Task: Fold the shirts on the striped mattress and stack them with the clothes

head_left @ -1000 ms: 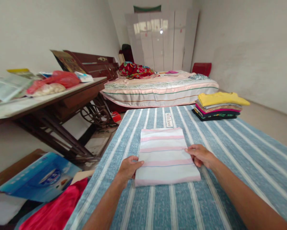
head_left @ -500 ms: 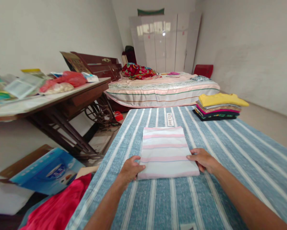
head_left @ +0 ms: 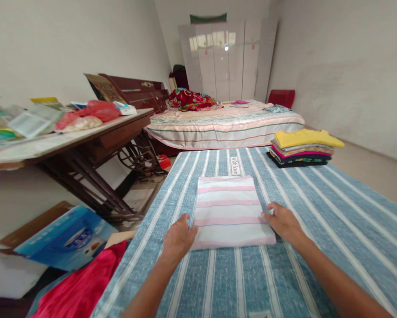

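Blue striped bedsheet (head_left: pixel 318 212) covers the near surface. On it lies a folded pink-striped cloth (head_left: pixel 230 212). Left hand (head_left: pixel 178 236) touches its near-left edge, right hand (head_left: pixel 284 221) its right edge, fingers loosely extended. Stacked folded clothes (head_left: pixel 301 148) sit far right.

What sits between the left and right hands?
The folded pink-striped cloth, flat on the blue striped sheet; left hand and right hand flank it, head view.

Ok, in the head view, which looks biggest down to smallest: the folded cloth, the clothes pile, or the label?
1. folded cloth
2. clothes pile, though it lies farther from the camera, so its real size is unsure
3. label
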A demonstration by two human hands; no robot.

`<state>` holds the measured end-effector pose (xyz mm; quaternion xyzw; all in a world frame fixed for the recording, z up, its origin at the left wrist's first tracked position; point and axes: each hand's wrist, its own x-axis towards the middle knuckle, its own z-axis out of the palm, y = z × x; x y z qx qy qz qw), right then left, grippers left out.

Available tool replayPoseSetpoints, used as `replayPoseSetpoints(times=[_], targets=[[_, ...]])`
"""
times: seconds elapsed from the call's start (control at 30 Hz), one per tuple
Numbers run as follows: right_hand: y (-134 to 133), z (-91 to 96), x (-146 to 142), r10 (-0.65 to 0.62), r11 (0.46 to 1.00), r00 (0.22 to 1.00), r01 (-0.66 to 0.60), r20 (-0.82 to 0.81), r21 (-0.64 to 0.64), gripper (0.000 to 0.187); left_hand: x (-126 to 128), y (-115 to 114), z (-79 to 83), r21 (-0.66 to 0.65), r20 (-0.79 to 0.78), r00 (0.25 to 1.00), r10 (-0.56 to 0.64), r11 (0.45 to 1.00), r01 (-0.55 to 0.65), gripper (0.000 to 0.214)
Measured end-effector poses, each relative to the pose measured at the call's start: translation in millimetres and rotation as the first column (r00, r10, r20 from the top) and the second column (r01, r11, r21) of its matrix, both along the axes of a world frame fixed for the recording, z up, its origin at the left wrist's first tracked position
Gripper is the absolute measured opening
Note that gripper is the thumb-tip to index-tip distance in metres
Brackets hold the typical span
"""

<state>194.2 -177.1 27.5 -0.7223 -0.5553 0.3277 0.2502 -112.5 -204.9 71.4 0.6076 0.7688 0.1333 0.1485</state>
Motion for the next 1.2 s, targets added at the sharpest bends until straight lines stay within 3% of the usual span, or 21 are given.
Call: replayPoseSetpoints(times=[0.07, 0.17, 0.27, 0.33, 0.5, 0.63, 0.8, 0.93, 1.07, 1.2], targets=[[-2.3, 13.1, -9.7, 0.019, 0.992, 0.989, -0.037, 0.148, 0.123, 0.023, 15.2, 4.7, 9.1, 0.057, -0.164, 0.984, -0.067, 0.995, 0.077, 0.038], [3.8, 29.3, -36.2, 0.143, 0.919, 0.899, -0.275, 0.413, 0.281, 0.03, 45.3, 20.5, 13.0, 0.106, -0.286, 0.926, -0.244, 0.953, 0.284, 0.036], [23.0, 29.5, -62.4, 0.252, 0.849, 0.804, -0.451, 0.539, 0.276, 0.042, 70.6, 41.3, 2.7, 0.097, -0.344, 0.859, -0.38, 0.895, 0.435, 0.042], [37.4, 19.5, -71.4, 0.268, 0.851, 0.77, -0.471, 0.579, 0.232, 0.051, 78.0, 52.0, -9.6, 0.052, -0.363, 0.827, -0.429, 0.877, 0.478, 0.048], [54.7, -16.0, -66.3, 0.323, 0.87, 0.75, -0.476, 0.577, 0.132, 0.067, 68.5, 58.9, -42.5, -0.022, -0.306, 0.847, -0.435, 0.893, 0.45, 0.062], [52.1, -31.5, -61.9, 0.324, 0.865, 0.752, -0.481, 0.574, 0.141, 0.071, 60.5, 56.4, -54.7, -0.011, -0.269, 0.861, -0.432, 0.895, 0.446, 0.065], [54.8, -27.0, -62.5, 0.299, 0.87, 0.765, -0.464, 0.57, 0.166, 0.069, 63.6, 61.7, -40.3, -0.077, -0.24, 0.87, -0.43, 0.902, 0.424, 0.064], [76.7, -12.3, -64.5, 0.286, 0.854, 0.75, -0.482, 0.596, 0.196, 0.068, 67.9, 86.5, -27.7, -0.001, -0.325, 0.846, -0.422, 0.895, 0.446, 0.058], [100.5, -12.8, -68.8, 0.341, 0.836, 0.713, -0.527, 0.612, 0.149, 0.068, 66.6, 113.5, -37.8, 0.0, -0.358, 0.827, -0.434, 0.885, 0.465, 0.059], [107.0, -26.1, -68.3, 0.365, 0.828, 0.713, -0.542, 0.599, 0.142, 0.069, 60.5, 120.2, -55.6, 0.004, -0.341, 0.829, -0.444, 0.881, 0.474, 0.062]])
